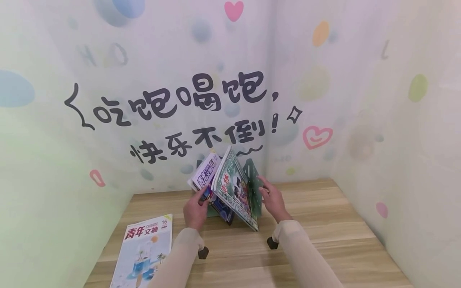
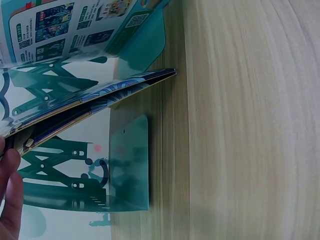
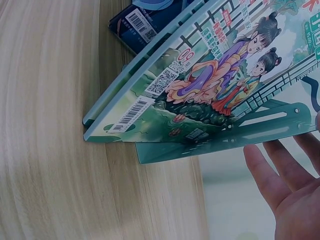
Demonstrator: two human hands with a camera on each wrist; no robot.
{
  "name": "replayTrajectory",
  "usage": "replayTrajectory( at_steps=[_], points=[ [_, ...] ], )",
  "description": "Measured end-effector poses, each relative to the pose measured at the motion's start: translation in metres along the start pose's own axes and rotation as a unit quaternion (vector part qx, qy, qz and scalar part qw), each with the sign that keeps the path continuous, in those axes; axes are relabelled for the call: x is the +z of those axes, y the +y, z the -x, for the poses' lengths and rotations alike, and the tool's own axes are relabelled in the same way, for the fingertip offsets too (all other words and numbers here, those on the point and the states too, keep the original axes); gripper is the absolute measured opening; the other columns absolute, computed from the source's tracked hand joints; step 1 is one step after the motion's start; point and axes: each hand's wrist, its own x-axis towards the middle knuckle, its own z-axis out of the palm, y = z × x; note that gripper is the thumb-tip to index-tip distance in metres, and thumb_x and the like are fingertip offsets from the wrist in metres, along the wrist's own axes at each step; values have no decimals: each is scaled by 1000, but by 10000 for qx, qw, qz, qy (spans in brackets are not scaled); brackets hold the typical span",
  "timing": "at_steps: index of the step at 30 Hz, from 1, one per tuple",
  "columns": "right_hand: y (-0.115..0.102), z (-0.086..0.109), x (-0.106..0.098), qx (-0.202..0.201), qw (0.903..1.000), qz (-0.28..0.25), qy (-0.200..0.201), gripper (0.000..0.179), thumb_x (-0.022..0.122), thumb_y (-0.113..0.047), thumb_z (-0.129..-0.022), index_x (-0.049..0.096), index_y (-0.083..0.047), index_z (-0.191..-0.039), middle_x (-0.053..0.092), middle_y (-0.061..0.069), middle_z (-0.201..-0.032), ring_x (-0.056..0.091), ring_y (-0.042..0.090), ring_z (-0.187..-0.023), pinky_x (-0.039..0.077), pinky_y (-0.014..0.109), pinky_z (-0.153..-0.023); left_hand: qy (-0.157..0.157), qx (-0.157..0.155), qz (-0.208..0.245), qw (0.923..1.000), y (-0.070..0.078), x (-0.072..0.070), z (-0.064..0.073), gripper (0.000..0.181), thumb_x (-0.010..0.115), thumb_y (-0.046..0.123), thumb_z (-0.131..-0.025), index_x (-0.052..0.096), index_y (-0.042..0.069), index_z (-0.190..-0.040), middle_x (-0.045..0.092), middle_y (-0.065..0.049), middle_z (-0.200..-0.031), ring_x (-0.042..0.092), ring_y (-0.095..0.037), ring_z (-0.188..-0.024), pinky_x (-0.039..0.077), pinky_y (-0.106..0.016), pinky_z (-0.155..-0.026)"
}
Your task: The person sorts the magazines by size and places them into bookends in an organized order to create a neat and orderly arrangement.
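My left hand (image 1: 195, 213) pinches the near edge of a purple and dark blue magazine (image 1: 208, 176), which tilts to the left inside a green metal bookend. In the left wrist view, fingers (image 2: 10, 185) show at that magazine's slightly parted edge (image 2: 95, 100). My right hand (image 1: 274, 201) has its fingers extended against the outside of the bookend's right plate (image 1: 255, 188). A green illustrated magazine (image 3: 225, 75) leans between the purple one and this plate, its lower corner jutting out over the table. The bookend's crossed bars (image 2: 45, 165) show behind the magazines.
Another magazine (image 1: 144, 248) with an ice-pop cover lies flat at the left of the wooden table (image 1: 324, 248), partly under my left sleeve. Behind stands a patterned white wall (image 1: 173, 72) with large dark lettering; side walls flank the table.
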Motion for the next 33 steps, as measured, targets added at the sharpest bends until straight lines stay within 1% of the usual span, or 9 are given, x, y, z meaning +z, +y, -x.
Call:
replayTrajectory(
  at_steps=[4,6,10,14,17,19,24,29,33],
  points=[
    [0,0,1,19,10000,-1,-22,44,49,-16,-103,47,-27,-145,50,20,-140,56,40,-118,59,43,-77,52,3,18,10000,0,0,0,57,76,2,-81,62,27,-131,70,-9,-109,65,-18,-75,57,-32,-64],
    [1,0,1,11,10000,6,-30,44,49,-16,-103,47,-28,-145,50,21,-140,56,40,-118,59,43,-77,111,38,37,9999,0,0,1,55,76,2,-81,63,24,-130,70,-10,-112,66,-19,-76,58,-34,-65],
    [2,0,1,-3,10000,30,-27,44,49,-16,-103,47,-28,-145,51,21,-139,57,39,-117,59,44,-76,363,191,62,9991,-1,-1,3,51,76,1,-80,65,19,-127,70,-12,-111,68,-22,-78,58,-38,-67],
    [2,0,1,-42,10000,35,-29,44,49,-16,-103,47,-28,-145,51,21,-138,57,40,-116,59,44,-77,666,439,98,9968,-1,-3,5,49,76,-1,-79,66,16,-124,71,-12,-108,69,-23,-77,59,-39,-66],
    [1,1,1,-68,10000,20,-34,44,49,-16,-103,46,-28,-145,51,22,-138,57,40,-116,59,44,-77,818,600,138,9947,1,-6,5,46,76,-3,-79,67,14,-121,71,-12,-107,69,-23,-75,58,-39,-65],
    [1,1,2,-66,10000,16,-44,44,48,-16,-103,46,-28,-145,50,22,-139,57,40,-116,59,44,-78,886,639,140,9939,1,-7,5,45,76,-3,-79,68,13,-120,71,-12,-106,68,-22,-74,58,-38,-64],
    [0,0,2,-30,10000,47,-40,44,48,-16,-103,46,-28,-145,50,22,-139,57,41,-116,59,44,-78,944,573,214,9937,2,-11,7,41,76,-3,-79,69,14,-116,71,-11,-107,68,-22,-76,59,-37,-66],
    [0,-1,1,-21,9999,85,-52,44,48,-15,-103,46,-29,-145,50,21,-139,57,40,-116,59,42,-77,1023,468,255,9933,-1,-14,8,36,75,-1,-81,70,15,-113,71,-9,-108,68,-22,-75,59,-36,-65],
    [2,0,-1,-50,9999,100,-61,44,48,-16,-103,46,-28,-146,50,22,-139,57,41,-116,59,43,-77,1100,503,221,9924,-5,-16,9,31,75,-1,-81,71,12,-109,71,-9,-105,67,-21,-72,59,-35,-62]
  ],
)
